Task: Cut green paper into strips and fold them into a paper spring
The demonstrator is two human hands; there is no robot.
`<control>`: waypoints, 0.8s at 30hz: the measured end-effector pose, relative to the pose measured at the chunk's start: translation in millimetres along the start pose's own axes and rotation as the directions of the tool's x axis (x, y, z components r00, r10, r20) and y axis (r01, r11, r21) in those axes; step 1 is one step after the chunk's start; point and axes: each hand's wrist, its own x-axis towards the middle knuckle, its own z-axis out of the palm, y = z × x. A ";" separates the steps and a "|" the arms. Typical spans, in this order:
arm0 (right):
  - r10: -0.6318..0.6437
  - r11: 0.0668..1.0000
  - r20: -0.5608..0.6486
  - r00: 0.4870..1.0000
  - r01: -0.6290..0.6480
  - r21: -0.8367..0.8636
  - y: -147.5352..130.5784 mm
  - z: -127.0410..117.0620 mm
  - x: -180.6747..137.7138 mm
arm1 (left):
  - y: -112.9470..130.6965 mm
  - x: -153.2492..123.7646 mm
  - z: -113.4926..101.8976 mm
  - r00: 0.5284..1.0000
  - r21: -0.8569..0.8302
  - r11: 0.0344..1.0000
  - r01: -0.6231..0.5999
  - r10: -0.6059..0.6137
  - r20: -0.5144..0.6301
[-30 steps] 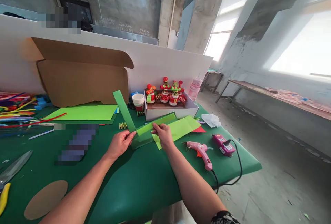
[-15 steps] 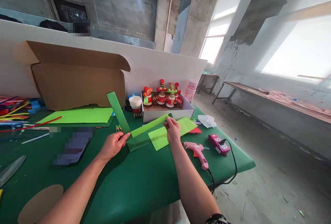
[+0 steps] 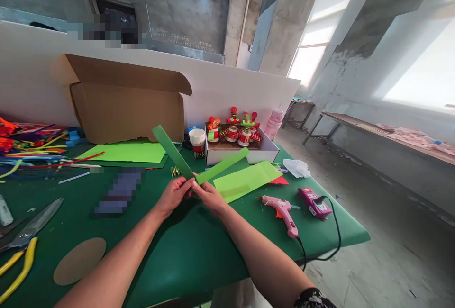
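Observation:
Two green paper strips meet at an angle between my hands. The left strip [image 3: 172, 150] slants up and to the left, and the right strip [image 3: 223, 165] reaches up and to the right. My left hand [image 3: 177, 195] pinches the corner where they join. Close against it, my right hand [image 3: 209, 196] is closed on the same corner, its fingertips partly hidden. Just beyond my right hand, a wide light-green paper piece [image 3: 249, 180] lies on the table. A small gold zigzag-folded piece [image 3: 175, 171] lies behind my left hand.
A pink glue gun [image 3: 280, 211] and a purple plug block [image 3: 314, 203] with a cord are at right. Scissors [image 3: 31, 232] and a cardboard disc [image 3: 80, 260] lie left. Behind stand paper cups [image 3: 197, 141], a box [image 3: 241, 156] of figures and an open carton [image 3: 131, 113].
My right hand has moved from the right strip's far end to the joined corner beside my left hand. The view has shifted left, showing more of the scissors.

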 end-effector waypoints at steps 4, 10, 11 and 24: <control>0.015 1.000 -0.043 0.999 -0.015 0.012 -2.7 3.3 -1.9 | -0.3 -0.8 2.6 0.999 -0.008 1.000 0.014 -0.013 0.044; -0.004 1.000 -0.166 0.986 0.008 0.023 -15.4 -12.1 2.8 | -7.3 4.2 -3.9 0.998 0.059 0.997 0.040 -0.043 0.039; -0.032 0.999 -0.194 0.981 0.036 0.016 -18.0 -16.2 3.1 | -7.7 4.7 -5.6 0.998 0.072 0.996 0.043 -0.046 0.038; -0.259 0.931 -0.471 0.844 0.347 0.111 -45.3 -67.6 -1.0 | -7.5 3.7 -18.3 0.998 0.149 0.987 0.051 -0.056 0.034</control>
